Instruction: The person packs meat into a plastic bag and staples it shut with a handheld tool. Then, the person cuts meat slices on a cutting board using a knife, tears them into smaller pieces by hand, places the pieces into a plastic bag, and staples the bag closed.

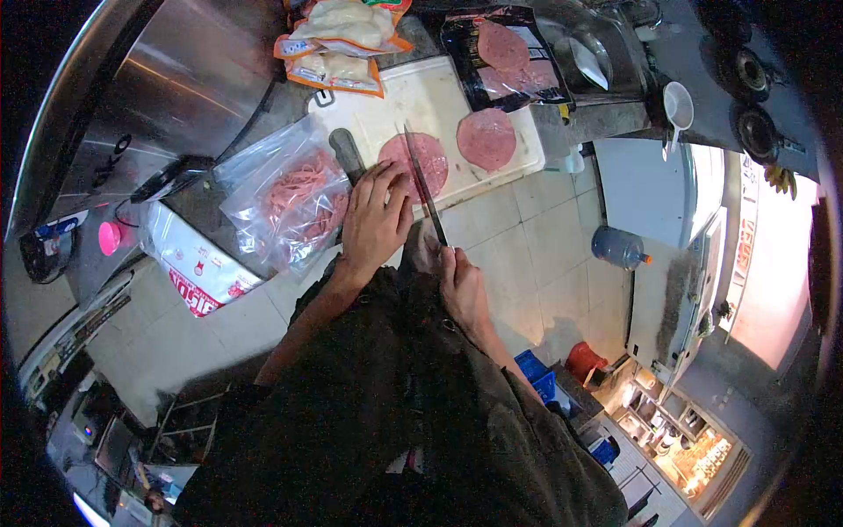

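Note:
A round pink meat slice [427,158] lies on the white cutting board [386,114], with a long knife [416,167] across it. My right hand [465,285] is closed round the knife's handle at the board's near edge. My left hand [376,215] rests at the slice's left side, its fingers spread a little and touching the meat. To the right lies a second round slice [486,140]. A clear plastic bag [294,198] of thin pink strips is left of my left hand, beside a dark handle [346,154].
Behind the board are orange-edged packets [338,44] and an opened black package [505,57] of meat slices. A sink [601,53] is at the back right. A white printed bag [198,263] hangs over the counter's left edge. A water bottle [619,248] lies beyond the tiled floor.

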### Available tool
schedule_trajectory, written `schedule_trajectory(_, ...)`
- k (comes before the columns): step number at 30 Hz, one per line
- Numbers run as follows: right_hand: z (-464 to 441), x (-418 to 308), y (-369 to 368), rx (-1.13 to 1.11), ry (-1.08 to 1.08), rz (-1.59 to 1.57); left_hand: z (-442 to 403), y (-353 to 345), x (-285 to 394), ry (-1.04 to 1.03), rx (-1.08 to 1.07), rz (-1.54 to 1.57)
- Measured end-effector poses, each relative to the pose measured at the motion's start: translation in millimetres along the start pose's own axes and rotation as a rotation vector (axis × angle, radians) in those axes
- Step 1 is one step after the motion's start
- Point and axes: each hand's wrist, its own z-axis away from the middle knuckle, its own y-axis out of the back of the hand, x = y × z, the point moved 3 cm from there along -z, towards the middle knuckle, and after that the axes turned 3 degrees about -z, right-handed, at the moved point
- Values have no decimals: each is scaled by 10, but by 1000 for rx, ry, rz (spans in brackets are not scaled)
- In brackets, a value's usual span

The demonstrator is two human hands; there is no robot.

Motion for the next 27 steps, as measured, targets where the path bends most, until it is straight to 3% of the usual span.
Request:
schedule_trajectory(12, -257, -251, -133, 99, 56, 100, -17, -23, 29, -17, -5, -38)
schedule_trajectory(20, 226, 308, -80, 33, -42, 128, -4, -11, 5, -2, 14, -34)
schedule_trajectory(27, 28, 140, -83, 63, 33, 155, -12, -15, -5, 11, 3, -15)
